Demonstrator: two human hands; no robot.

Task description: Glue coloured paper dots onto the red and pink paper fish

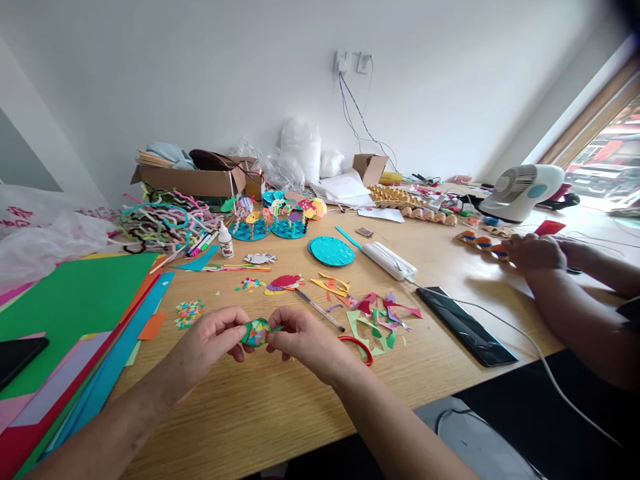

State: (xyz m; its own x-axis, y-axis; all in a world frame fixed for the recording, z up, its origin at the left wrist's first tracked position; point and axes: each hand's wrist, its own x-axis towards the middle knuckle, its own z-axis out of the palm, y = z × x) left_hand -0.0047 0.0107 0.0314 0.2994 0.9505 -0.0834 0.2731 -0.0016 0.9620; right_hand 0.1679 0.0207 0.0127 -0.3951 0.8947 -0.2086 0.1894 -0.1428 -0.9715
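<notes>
On my feed, left hand (215, 333) has thumb and fingers pinched on the left end of a small green piece (257, 333); right hand (305, 337) pinches its right end, fingers narrow. The piece sits between the two hands, over the near part of the wooden table (215, 433), patterned face toward me: yellow, orange and pale patches on green. I can't tell whether its lower edge touches the wood. Just beside the right hand I get a red loop handle (369, 357), partly hidden by the wrist. Beyond the hands: a pen (323, 312) lying aslant, its far end by red, purple and yellow cutouts (286, 283). Right of the pen, loose paper scraps (385, 319) in green, red and purple. Left, near the left hand, a patch of tiny coloured bits (189, 313). Further left, a fanned stack of coloured sheets (95, 280), green on top, with a black device (23, 357) on it at frame edge. Farther out: two overlapping turquoise discs (334, 252), a white power strip (387, 259), a white glue bottle (227, 241) standing upright, and a heap of pipe cleaners (160, 223). On my right, a dark flat slab (467, 327) lies near the table edge; past it a co-worker's hands (537, 253) are at an orange-and-blue strip (480, 241), in front of a white fan (523, 192).
</notes>
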